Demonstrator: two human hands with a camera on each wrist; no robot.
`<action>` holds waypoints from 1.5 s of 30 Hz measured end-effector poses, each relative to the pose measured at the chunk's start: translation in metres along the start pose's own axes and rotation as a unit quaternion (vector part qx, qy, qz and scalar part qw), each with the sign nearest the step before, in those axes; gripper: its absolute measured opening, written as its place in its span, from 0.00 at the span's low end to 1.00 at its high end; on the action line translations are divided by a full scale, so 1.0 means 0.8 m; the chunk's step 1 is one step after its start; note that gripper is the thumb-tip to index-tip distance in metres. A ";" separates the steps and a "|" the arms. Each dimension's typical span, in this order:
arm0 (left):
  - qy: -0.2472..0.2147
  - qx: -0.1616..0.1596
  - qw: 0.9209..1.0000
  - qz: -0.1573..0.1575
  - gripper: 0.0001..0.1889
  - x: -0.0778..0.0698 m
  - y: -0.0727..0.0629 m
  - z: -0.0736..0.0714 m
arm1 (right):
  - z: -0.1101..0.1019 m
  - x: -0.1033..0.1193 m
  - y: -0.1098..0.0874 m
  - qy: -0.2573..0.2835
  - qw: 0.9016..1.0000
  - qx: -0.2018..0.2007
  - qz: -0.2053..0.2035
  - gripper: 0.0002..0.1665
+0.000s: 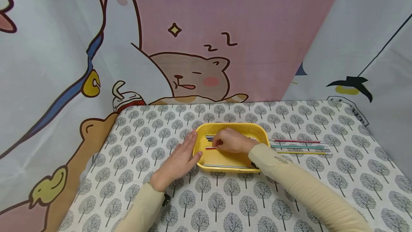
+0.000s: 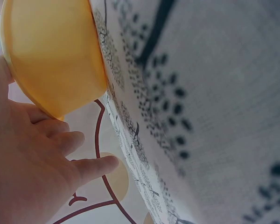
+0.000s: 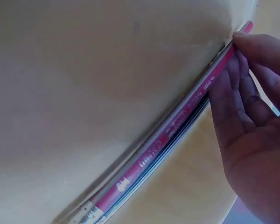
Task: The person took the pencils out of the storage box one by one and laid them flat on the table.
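L hand (image 1: 177, 158), fingers extended, touches tray (image 1: 222, 158) at L end. Red pencil (image 3: 170, 125) in tray, axis approx. along tray's length, ferrule end (image 3: 89, 213) R; white print (image 3: 151, 154) + logo (image 3: 123, 184) too blurry to read. R hand (image 1: 233, 141), inside tray, pinches it nr other end. Pencil trio (image 1: 299, 147) R of tray, approx. parallel.

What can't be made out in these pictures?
Head view: dark pencils in the yellow tray, partly hidden by the right hand.
Left wrist view: tray's inside, hidden by its outer wall.
Right wrist view: red pencil, banded end cut off by the bottom edge, lettering blurred.
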State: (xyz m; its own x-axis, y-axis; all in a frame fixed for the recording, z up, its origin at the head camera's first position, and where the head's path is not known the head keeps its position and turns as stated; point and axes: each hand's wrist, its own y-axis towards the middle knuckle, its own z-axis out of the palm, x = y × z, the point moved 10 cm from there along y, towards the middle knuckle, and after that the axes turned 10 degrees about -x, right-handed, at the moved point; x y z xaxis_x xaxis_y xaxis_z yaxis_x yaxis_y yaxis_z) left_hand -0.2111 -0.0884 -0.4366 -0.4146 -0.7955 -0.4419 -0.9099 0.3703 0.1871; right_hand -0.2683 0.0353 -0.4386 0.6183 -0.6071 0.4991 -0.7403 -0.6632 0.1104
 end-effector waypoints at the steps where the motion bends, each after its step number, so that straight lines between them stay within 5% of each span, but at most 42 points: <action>1: -0.001 0.000 1.000 0.000 0.39 0.000 0.000 0.000 | -0.001 -0.001 0.000 0.002 1.000 0.000 0.005 0.10; 12: -0.004 -0.003 1.000 0.003 0.38 -0.002 -0.001 0.000 | -0.010 -0.007 -0.006 0.043 0.997 -0.015 0.055 0.10; 28: -0.010 0.005 1.000 -0.001 0.39 -0.002 -0.002 0.002 | -0.036 0.001 -0.003 0.081 0.994 -0.033 0.059 0.08; 38: -0.009 0.006 1.000 0.000 0.39 -0.001 -0.001 0.001 | -0.072 0.014 -0.005 0.080 0.993 -0.080 0.035 0.07; 45: -0.009 0.001 1.000 0.003 0.39 0.000 -0.001 -0.001 | -0.099 0.025 -0.013 0.091 0.989 -0.103 0.057 0.08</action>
State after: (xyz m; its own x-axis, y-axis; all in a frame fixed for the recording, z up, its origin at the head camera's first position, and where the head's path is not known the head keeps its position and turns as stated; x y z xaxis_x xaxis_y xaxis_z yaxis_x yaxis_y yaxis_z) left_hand -0.2105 -0.0893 -0.4361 -0.4189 -0.7847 -0.4569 -0.9077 0.3751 0.1880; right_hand -0.2695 0.0648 -0.3619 0.4846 -0.5715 0.6623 -0.8518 -0.4805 0.2087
